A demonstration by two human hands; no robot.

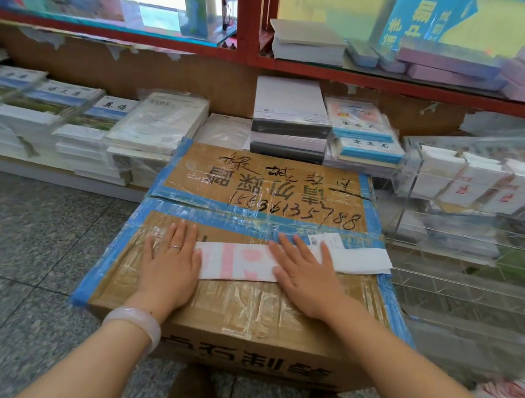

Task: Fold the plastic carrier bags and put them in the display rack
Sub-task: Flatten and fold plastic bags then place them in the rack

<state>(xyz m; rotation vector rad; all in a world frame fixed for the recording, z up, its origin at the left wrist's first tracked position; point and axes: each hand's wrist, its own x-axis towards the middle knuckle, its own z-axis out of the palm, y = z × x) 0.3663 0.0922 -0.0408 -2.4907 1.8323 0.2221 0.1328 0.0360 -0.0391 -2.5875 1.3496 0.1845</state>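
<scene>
Left hand (170, 264), right hand (303, 277) flat on carrier bag (237, 262), taped cardboard box (247, 301), bookshelves (250, 56)

You have two hands, left (168, 263) and right (305, 280), flat on one folded bag (237, 261), atop one taped cardboard box (246, 310), beside one clear rack (475, 196).

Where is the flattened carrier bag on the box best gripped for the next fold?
Probably the free white end of the carrier bag, approached from the right. It lies uncovered past the right hand, while the left hand pins the other end flat on the cardboard box.
</scene>
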